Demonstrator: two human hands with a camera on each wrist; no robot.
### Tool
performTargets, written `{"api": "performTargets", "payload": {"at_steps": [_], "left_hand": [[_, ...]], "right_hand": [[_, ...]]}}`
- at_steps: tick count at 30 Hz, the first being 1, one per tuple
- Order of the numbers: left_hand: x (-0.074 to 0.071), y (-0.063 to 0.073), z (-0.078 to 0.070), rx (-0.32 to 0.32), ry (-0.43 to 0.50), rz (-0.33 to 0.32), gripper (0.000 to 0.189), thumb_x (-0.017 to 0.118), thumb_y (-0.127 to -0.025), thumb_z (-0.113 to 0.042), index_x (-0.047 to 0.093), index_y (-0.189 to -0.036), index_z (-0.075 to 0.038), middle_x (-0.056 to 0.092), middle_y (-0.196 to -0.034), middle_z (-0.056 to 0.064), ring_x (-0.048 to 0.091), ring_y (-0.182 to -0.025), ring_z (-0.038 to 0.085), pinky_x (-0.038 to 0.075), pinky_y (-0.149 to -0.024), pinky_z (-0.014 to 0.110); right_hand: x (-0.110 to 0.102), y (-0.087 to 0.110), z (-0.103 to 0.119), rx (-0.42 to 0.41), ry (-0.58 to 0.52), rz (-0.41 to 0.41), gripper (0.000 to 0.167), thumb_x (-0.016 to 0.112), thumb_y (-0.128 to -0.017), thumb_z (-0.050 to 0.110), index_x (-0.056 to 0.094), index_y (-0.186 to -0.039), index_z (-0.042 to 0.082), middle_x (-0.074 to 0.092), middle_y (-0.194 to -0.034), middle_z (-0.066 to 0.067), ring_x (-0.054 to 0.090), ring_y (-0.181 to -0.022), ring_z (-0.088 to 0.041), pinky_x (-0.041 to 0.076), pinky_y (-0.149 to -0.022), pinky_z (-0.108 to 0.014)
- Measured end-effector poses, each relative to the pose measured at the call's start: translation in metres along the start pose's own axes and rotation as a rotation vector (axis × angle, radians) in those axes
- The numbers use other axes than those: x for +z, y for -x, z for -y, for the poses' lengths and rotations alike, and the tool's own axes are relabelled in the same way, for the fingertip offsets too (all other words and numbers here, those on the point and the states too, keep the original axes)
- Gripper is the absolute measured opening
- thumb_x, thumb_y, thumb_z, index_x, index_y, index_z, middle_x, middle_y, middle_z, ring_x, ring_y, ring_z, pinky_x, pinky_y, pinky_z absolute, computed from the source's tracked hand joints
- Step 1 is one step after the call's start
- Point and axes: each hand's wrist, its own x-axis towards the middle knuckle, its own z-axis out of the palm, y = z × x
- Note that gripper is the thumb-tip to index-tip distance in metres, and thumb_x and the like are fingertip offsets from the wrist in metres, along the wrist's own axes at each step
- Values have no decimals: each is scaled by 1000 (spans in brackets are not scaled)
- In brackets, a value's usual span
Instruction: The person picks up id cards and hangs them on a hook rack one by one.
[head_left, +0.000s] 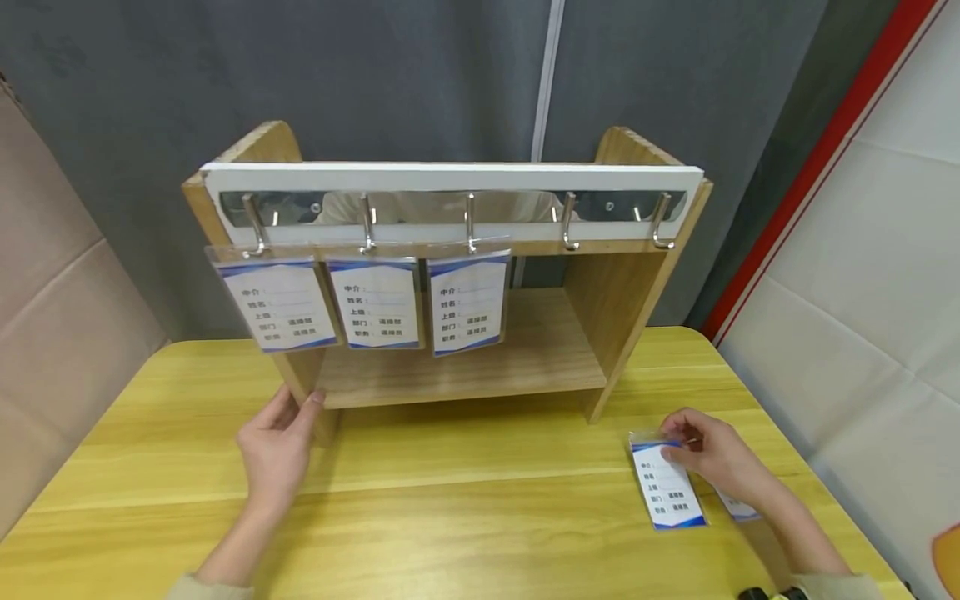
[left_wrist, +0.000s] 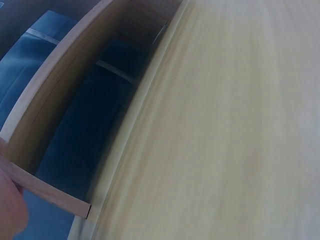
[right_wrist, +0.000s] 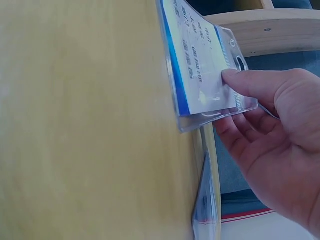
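Our left hand point(head_left: 277, 442), in the head view, grips the wooden rack's point(head_left: 465, 375) lower left side; our right hand point(head_left: 712, 454) pinches a badge point(head_left: 663, 492) at the table's point(head_left: 450, 517) right, near another badge point(head_left: 738, 506). In the left wrist view, we glimpse our left hand against the rack's panel point(left_wrist: 50, 187). In the right wrist view, our thumb presses the pinched badge's clear sleeve near its slotted edge.

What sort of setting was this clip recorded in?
Probably a small partitioned workspace indoors: a grey backdrop and a pale wall at right border a wooden table, on which stands a hook rack hung with badges.
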Motion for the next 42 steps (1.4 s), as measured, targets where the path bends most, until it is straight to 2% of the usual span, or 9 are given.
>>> {"api": "performTargets", "payload": {"at_steps": [6, 12, 17, 26, 34, 42], "left_hand": [[0, 0, -1, -14, 10, -1, 40, 72, -92, 3, 66, -131, -2, 62, -127, 22, 69, -95, -7, 59, -84, 18], [1, -1, -1, -5, 14, -3, 39, 72, -92, 4, 65, -131, 0, 62, -126, 22, 69, -94, -6, 59, -84, 18], [0, -1, 0, -2, 12, -1, 40, 72, -92, 4, 66, -130, -1, 62, -125, 22, 69, -94, -6, 59, -84, 18], [0, 0, 1, 1, 21, 2, 40, 72, -92, 4, 66, -131, -2, 62, -126, 21, 69, -95, -5, 59, -84, 19], [0, 0, 1, -5, 23, 0, 40, 72, -92, 4, 65, -131, -2, 62, -127, 22, 69, -95, -5, 59, -85, 18], [-1, 0, 2, 2, 9, 3, 39, 72, -93, 3, 66, -131, -3, 63, -127, 21, 69, -96, -6, 59, -84, 18]], "right_hand": [[-1, -2, 2, -31, -62, -18, 21, 73, -91, -6, 64, -109, 1, 66, -100, -7, 57, -85, -12, 56, -70, -20], [1, -4, 8, -108, -52, -69, 27, 74, -90, -7, 67, -115, 0, 66, -99, -6, 55, -81, -11, 54, -65, -19], [4, -4, 12, -119, -74, -82, 32, 74, -91, -6, 67, -121, -3, 63, -95, -6, 54, -79, -11, 51, -61, -19], [12, -3, 19, -170, -174, -123, 32, 74, -89, -9, 69, -119, -2, 69, -97, -9, 60, -83, -8, 58, -66, -16], [14, -5, 32, -186, -190, -155, 27, 74, -89, -9, 69, -115, -2, 71, -105, -16, 63, -89, -5, 57, -73, -13], [13, -7, 44, -212, -210, -165, 27, 74, -89, -11, 69, -114, -2, 71, -106, -17, 64, -91, -3, 58, -72, -13]]}}
